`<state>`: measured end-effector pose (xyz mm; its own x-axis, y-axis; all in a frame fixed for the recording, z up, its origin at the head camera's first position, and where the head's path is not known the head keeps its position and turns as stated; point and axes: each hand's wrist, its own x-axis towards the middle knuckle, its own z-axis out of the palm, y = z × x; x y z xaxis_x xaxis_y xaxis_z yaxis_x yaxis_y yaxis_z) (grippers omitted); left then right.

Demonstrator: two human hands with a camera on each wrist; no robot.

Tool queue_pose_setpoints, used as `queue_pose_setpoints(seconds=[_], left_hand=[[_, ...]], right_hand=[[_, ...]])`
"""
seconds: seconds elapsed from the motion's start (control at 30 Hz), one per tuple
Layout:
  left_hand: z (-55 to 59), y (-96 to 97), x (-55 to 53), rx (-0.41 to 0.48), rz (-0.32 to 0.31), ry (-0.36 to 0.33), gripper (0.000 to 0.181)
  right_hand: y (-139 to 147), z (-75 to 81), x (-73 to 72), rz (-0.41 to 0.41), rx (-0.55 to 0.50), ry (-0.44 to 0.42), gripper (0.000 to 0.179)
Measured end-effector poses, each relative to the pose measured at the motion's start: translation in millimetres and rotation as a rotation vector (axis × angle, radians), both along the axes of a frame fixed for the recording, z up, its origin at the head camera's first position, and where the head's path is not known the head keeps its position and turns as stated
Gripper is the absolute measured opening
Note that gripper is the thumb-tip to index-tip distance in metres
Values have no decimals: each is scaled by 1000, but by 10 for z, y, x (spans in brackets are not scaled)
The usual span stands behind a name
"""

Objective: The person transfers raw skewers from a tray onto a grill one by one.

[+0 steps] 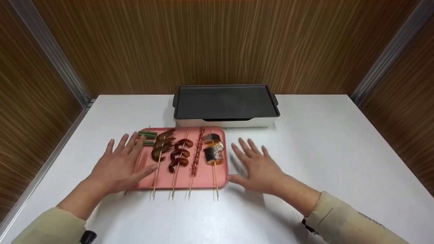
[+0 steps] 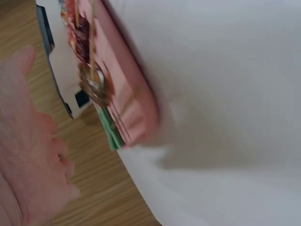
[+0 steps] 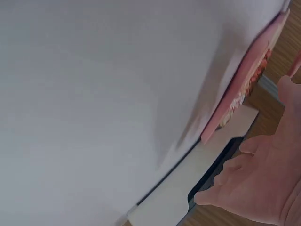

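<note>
Between my hands lies a pink tray (image 1: 203, 180) of skewers on a white table. From left to right it bears green vegetable pieces (image 1: 148, 135), brownish shrimp (image 1: 162, 145), dark red curled pieces (image 1: 180, 153), small reddish meat bits (image 1: 197, 152) and thick dark-skinned fish chunks (image 1: 213, 155). Bare sticks stick out over the tray's front edge. My left hand (image 1: 117, 166) is spread palm down over the tray's left side, partly hiding the vegetable skewer. Beside the right edge hovers my right hand (image 1: 259, 169), fingers spread, its thumb near the tray corner. Neither hand holds anything.
Behind the tray stands a flat black griddle (image 1: 227, 101) on a white base, with a handle at each side. Wood-grain panels (image 1: 217, 44) rise behind and on both sides of the white table (image 1: 315, 142).
</note>
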<state>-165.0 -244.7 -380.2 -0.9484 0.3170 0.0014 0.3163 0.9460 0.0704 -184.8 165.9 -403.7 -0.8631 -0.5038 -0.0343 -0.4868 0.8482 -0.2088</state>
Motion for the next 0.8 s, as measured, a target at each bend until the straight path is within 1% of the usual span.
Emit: queue_pose_setpoints(seconds=[0.17, 0.27, 0.43, 0.6, 0.8], left_hand=[[-102, -178, 38, -13, 8, -49, 101], [-160, -251, 60, -18, 17, -61, 100], [-238, -319, 88, 1, 28, -88, 96], [-297, -331, 99, 24, 35, -114, 94], [-294, -406, 86, 61, 12, -126, 93]], right_hand=[[-110, -87, 55, 82, 47, -55, 96], [-141, -118, 71, 122, 41, -71, 94], [-136, -132, 76, 171, 23, -72, 89], [-129, -125, 68, 168, 32, -76, 87], [-198, -60, 113, 129, 42, -89, 87]])
